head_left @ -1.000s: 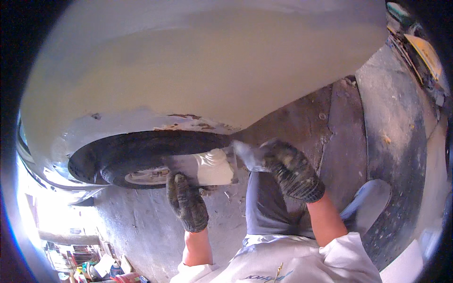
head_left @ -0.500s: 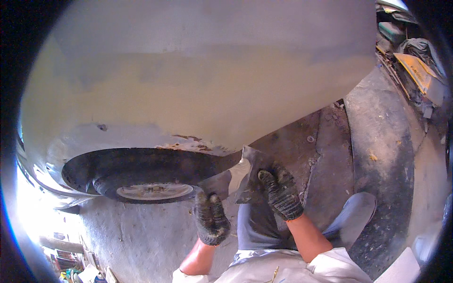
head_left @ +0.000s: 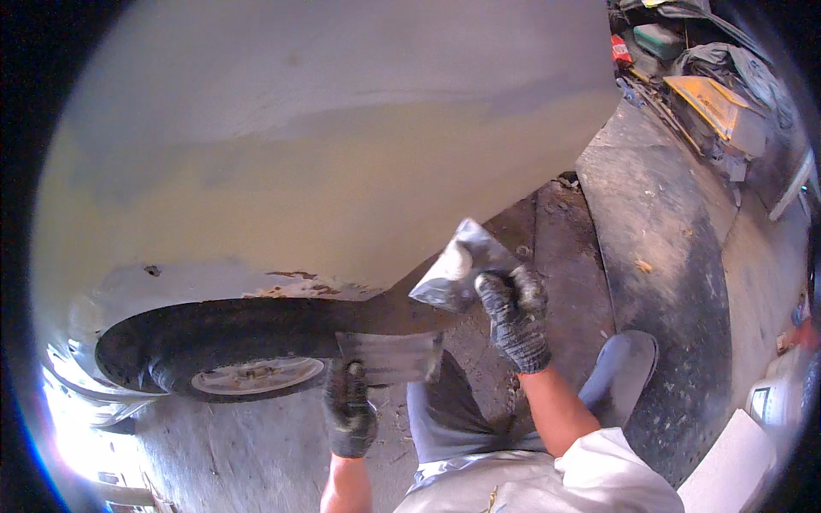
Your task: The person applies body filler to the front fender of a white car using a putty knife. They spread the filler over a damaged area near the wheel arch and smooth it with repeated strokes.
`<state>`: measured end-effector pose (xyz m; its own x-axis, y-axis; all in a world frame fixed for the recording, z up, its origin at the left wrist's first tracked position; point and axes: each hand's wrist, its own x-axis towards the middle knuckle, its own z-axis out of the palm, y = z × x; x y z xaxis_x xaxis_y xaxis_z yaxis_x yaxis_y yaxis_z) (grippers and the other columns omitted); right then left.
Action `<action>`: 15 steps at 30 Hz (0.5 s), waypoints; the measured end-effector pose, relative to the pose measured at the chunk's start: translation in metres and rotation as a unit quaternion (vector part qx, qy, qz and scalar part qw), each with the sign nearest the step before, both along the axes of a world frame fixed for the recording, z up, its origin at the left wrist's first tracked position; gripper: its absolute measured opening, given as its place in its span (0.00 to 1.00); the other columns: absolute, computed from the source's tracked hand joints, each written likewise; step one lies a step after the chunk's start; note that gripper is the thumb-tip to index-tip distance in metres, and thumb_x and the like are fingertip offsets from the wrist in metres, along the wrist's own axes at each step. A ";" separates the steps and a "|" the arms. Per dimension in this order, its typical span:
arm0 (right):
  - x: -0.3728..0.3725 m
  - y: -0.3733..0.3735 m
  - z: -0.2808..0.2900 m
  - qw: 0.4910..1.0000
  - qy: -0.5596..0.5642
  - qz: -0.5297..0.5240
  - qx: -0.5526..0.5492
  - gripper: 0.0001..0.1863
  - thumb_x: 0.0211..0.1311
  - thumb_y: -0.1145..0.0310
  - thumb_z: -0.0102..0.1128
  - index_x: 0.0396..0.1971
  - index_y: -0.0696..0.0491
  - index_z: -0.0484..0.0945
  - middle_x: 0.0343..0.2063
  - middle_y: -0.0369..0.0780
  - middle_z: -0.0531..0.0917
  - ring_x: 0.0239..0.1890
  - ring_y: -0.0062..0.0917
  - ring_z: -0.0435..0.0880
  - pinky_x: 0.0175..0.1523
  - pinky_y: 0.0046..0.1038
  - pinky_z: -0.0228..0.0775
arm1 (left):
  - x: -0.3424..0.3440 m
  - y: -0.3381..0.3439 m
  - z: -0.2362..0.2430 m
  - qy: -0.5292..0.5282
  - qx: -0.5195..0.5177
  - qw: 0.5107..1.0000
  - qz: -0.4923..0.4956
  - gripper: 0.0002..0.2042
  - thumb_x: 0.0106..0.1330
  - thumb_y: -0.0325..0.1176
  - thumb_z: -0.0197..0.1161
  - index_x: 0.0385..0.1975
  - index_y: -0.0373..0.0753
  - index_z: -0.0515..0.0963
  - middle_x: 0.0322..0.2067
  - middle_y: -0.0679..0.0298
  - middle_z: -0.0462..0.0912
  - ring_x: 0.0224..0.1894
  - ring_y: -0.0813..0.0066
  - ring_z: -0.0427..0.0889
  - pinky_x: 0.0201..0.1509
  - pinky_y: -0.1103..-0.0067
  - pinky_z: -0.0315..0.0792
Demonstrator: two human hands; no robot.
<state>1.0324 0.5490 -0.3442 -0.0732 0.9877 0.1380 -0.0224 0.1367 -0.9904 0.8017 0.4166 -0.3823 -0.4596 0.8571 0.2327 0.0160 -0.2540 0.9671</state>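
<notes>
My right hand (head_left: pixel 516 321), in a dark knitted glove, pinches a flat metal filler spreader (head_left: pixel 446 289) by its near right edge. A pale smear of paste lies on that spreader, which is tilted and raised near the car's lower edge. A second grey, rectangular spreader (head_left: pixel 398 357) is gripped at its left end by my gloved left hand (head_left: pixel 351 410). The two spreaders are apart, the left one lower. Ahead is a car body panel (head_left: pixel 299 188) with yellowish and grey patches. Rust and chipped paint (head_left: pixel 304 286) show above the wheel arch.
A car wheel (head_left: pixel 256 376) sits under the panel at left. My knees are bent below my hands, with a shoe (head_left: pixel 629 368) on the stained concrete floor (head_left: pixel 667 231). Piled clutter with a yellow box (head_left: pixel 705 103) stands far right; a white board (head_left: pixel 731 466) is near right.
My right hand has raised its spreader up and away from the left hand. The left hand's spreader now shows flat, apart from the other. The view has shifted slightly to the right.
</notes>
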 end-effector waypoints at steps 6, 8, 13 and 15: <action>0.009 -0.007 0.014 0.970 -0.082 0.148 0.176 0.06 0.59 0.70 0.63 0.36 0.52 0.83 0.36 0.45 0.84 0.31 0.33 0.82 0.35 0.35 0.72 | 0.010 0.006 -0.006 -0.043 0.029 0.997 -0.057 0.22 0.71 0.36 0.57 0.61 0.36 0.67 0.53 0.63 0.76 0.52 0.77 0.75 0.53 0.79 0.70; 0.016 -0.006 0.017 0.905 -0.206 0.142 0.345 0.08 0.58 0.69 0.63 0.37 0.51 0.84 0.37 0.45 0.84 0.32 0.33 0.82 0.34 0.36 0.72 | 0.012 0.015 0.000 -0.044 0.064 0.995 -0.055 0.20 0.71 0.34 0.56 0.61 0.36 0.67 0.53 0.63 0.76 0.53 0.78 0.75 0.53 0.79 0.71; 0.043 0.005 0.029 0.783 -0.313 0.116 0.525 0.13 0.55 0.69 0.62 0.42 0.50 0.82 0.39 0.44 0.84 0.34 0.40 0.82 0.38 0.37 0.75 | 0.007 0.021 0.014 -0.088 0.104 0.990 -0.039 0.20 0.70 0.29 0.55 0.61 0.37 0.67 0.53 0.63 0.78 0.53 0.80 0.75 0.52 0.81 0.71; 0.048 0.007 0.037 0.828 -0.343 0.125 0.426 0.15 0.53 0.71 0.61 0.44 0.49 0.82 0.41 0.44 0.83 0.37 0.40 0.82 0.41 0.38 0.75 | 0.006 0.023 0.013 -0.062 -0.002 0.997 0.048 0.21 0.69 0.30 0.57 0.62 0.38 0.67 0.53 0.64 0.78 0.51 0.80 0.76 0.50 0.83 0.70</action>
<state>1.0807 0.5559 -0.3077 -0.6110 0.4956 0.6172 0.3727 0.8680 -0.3281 0.8078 0.4397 -0.3697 -0.5644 0.8087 0.1659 -0.0800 -0.2536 0.9640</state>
